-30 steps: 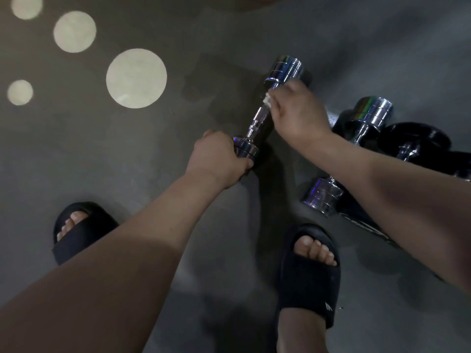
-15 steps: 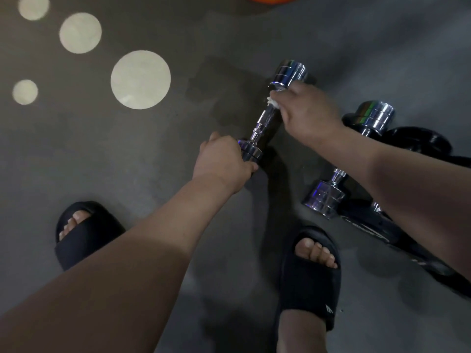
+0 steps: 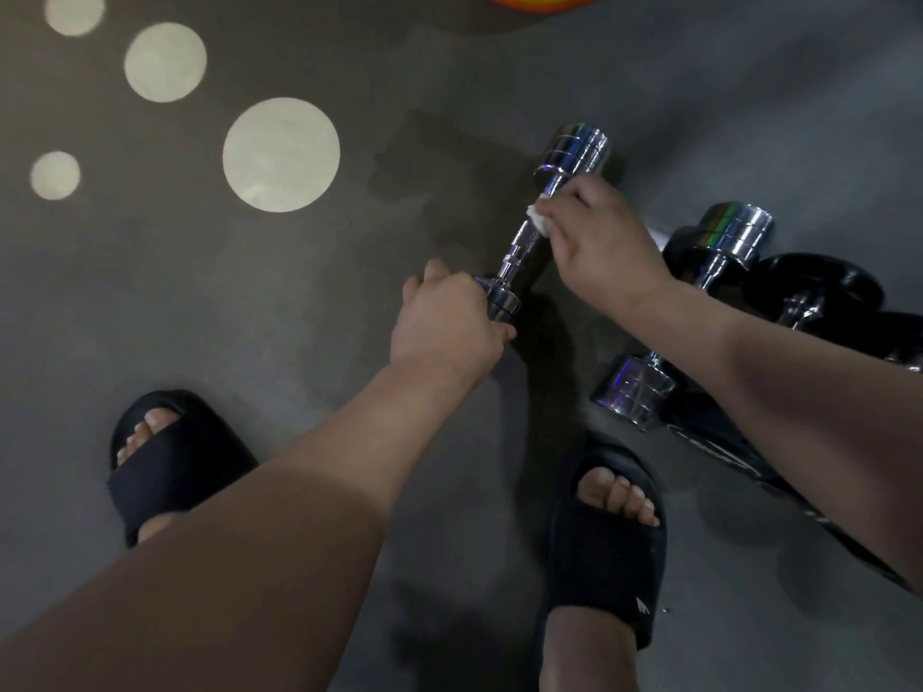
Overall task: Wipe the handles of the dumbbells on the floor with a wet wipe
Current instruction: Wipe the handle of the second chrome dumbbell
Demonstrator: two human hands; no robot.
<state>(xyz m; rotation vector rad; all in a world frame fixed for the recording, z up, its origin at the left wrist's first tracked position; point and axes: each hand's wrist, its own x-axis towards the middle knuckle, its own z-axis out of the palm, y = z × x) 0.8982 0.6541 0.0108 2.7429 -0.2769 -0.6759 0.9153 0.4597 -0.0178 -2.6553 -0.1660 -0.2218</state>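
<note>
Gym or home workout corner, I'd say: chrome dumbbells (image 3: 574,152), black plates (image 3: 819,287) just beside them, grey floor (image 3: 150,292) with pale dots (image 3: 281,154), slides (image 3: 604,566) on the feet.

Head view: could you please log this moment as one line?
left hand grips dumbbell | right hand presses wet wipe on handle

The floor (image 3: 299,317) is dull grey, patterned toward ten and eleven o'clock with pale cream circles (image 3: 281,154). Just past centre toward one o'clock, the chrome dumbbell (image 3: 574,152) is mirror-silver with thin lines ringing its head. The wet wipe (image 3: 540,222) on it is white. Toward three o'clock, a second chrome dumbbell (image 3: 734,232) glints green, yellow and blue beside black weights (image 3: 819,287). The left slide (image 3: 170,472) at seven o'clock and the right slide (image 3: 604,566) at five are black. The right one bears a small white logo (image 3: 643,605). At twelve o'clock, a round object (image 3: 544,0) is orange, yellow and red.
</note>
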